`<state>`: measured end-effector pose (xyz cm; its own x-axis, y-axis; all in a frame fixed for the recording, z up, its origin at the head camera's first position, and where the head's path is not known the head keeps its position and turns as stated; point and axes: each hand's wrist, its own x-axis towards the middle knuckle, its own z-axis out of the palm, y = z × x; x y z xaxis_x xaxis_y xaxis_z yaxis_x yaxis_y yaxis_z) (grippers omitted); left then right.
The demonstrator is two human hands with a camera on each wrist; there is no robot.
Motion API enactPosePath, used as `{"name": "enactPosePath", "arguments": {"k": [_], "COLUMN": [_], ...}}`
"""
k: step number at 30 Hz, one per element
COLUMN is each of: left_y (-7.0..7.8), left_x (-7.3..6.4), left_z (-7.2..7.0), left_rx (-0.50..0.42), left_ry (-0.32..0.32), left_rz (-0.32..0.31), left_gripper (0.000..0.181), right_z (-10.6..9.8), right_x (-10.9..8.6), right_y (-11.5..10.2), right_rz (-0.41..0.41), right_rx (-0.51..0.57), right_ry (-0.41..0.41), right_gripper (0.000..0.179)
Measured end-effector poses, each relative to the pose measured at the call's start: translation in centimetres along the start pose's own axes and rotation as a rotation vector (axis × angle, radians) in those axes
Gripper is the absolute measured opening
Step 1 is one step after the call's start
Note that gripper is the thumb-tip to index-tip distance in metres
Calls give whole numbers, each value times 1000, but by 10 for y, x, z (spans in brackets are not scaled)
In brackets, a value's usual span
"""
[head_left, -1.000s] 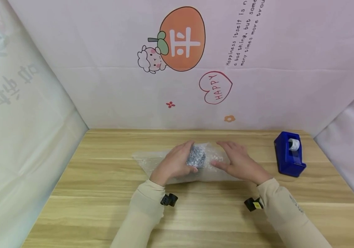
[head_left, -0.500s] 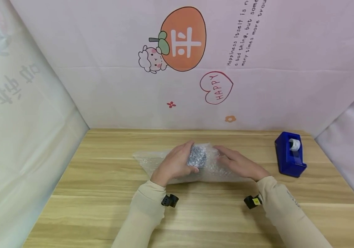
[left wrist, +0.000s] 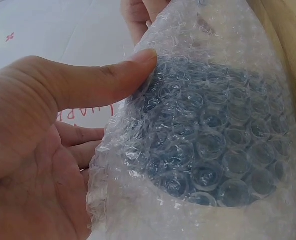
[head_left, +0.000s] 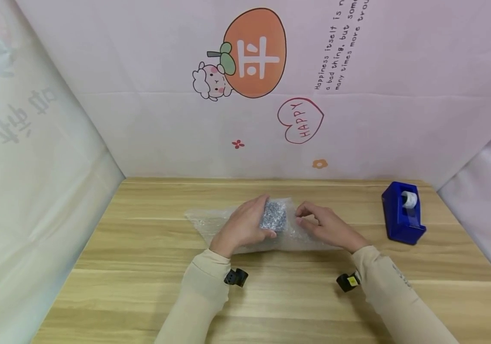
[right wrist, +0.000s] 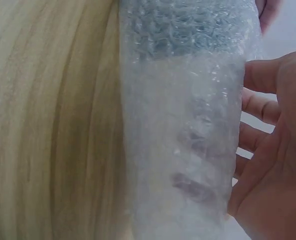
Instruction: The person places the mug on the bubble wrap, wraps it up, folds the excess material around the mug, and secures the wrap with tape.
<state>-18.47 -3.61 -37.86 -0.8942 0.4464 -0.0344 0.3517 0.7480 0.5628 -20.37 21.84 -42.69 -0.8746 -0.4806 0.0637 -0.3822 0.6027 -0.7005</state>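
Note:
A sheet of bubble wrap lies across the table, folded around a dark blue-grey object whose kind the plastic blurs. In the left wrist view the object shows through the bubbles with a rounded lower edge. My left hand grips the wrapped object from its left, thumb on the near side and fingers on the far side. To the right of the object, my right hand pinches the wrap's upper edge with curled fingers. Through the wrap in the right wrist view, its fingertips show faintly behind the layer.
A blue tape dispenser with a white roll stands at the table's right rear. Behind the wooden table hangs a printed white cloth, and more cloth closes off both sides.
The right hand has come in from spread fingers above the wrap to curled fingers at its edge. The left hand keeps its hold, nearly still.

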Motion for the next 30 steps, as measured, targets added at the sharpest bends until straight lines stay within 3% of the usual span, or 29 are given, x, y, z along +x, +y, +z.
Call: {"name": "enactPosePath", "arguments": {"k": [10, 22, 25, 30], "left_y": [1, 1, 1, 0], "left_x": [1, 0, 0, 1], "left_z": [-2, 2, 1, 2], "left_rx": [11, 5, 7, 16], "left_ry": [-6, -18, -13, -5], "left_rz": [-6, -25, -20, -13], "left_gripper": [98, 98, 99, 99], "right_z": [10, 16, 17, 15], "right_x": [7, 12, 16, 20], "right_y": [1, 8, 9, 8], "right_rz": [4, 113, 174, 357], "right_rx": [4, 33, 46, 49], "right_ry": [67, 30, 39, 14], "right_gripper": [12, 18, 19, 42]}}
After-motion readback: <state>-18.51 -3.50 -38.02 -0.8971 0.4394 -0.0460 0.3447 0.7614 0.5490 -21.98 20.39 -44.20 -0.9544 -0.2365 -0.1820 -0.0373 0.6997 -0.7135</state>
